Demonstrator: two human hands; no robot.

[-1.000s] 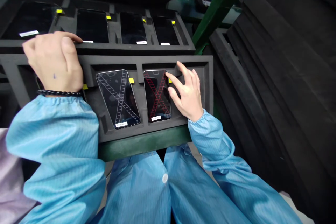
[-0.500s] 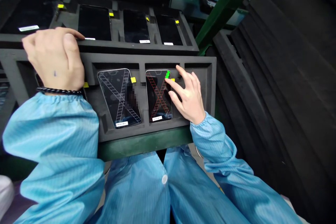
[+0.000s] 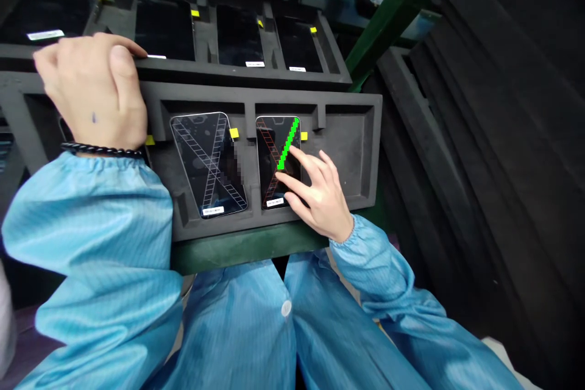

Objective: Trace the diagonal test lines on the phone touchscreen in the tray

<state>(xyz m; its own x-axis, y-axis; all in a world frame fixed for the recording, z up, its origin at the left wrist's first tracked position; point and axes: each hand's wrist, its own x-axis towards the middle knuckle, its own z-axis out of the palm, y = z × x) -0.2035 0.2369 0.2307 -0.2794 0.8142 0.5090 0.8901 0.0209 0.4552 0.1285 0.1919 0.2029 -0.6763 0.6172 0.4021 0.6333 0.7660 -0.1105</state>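
Observation:
A dark foam tray [image 3: 347, 134] lies in front of me with two phones in its slots. The right phone [image 3: 273, 140] shows a red X pattern with a bright green stripe along one diagonal. My right hand [image 3: 315, 192] rests on it, fingers apart, a fingertip touching the screen near its middle at the green stripe's lower end. The left phone [image 3: 208, 161] shows a white X pattern and is untouched. My left hand [image 3: 94, 94] lies over the tray's upper left rim, fingers curled on the edge of the tray behind.
A second foam tray [image 3: 338, 76] behind holds several dark phones with white labels and yellow tabs. Stacked black foam trays [image 3: 479, 134] fill the right side. A green frame post [image 3: 393, 12] runs diagonally at the top. Another person's hands show at the top edge.
My right fingertip has slid from the right phone's upper right corner down toward its middle, leaving a green stripe along the diagonal. The left hand has stayed in place.

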